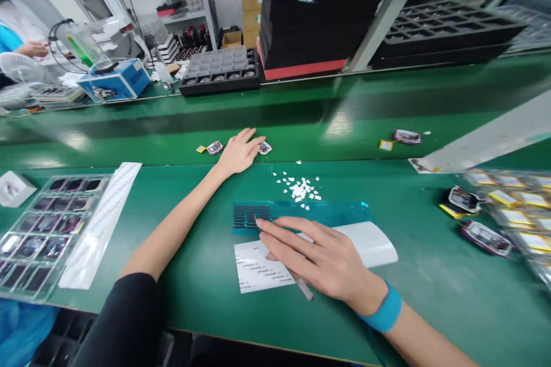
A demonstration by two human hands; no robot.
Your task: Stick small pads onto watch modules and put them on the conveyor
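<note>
My left hand (240, 152) reaches forward on the green bench, fingers spread, its fingertips at a small white-rimmed device part (264, 148). Left of it lies a purple-rimmed part (214, 147) with a yellow piece (200, 149). My right hand (321, 252), with a blue wristband, is closed on thin metal tweezers (303, 287). Their tip is over the dark strips (250, 217) on a blue sheet (318, 213). Beneath the hand is a white printed sheet (258, 272) with a curled end. Small white pieces (300, 189) lie scattered behind the blue sheet.
A clear tray of dark screens (47, 221) and white paper strips (101, 226) lie left. Yellow-edged parts (519, 218) fill trays at right, beside purple-rimmed devices (485, 238). A slanted white post (486, 132) stands at right. Black trays (318, 17) are stacked behind. Another person's hand (33, 49) shows far left.
</note>
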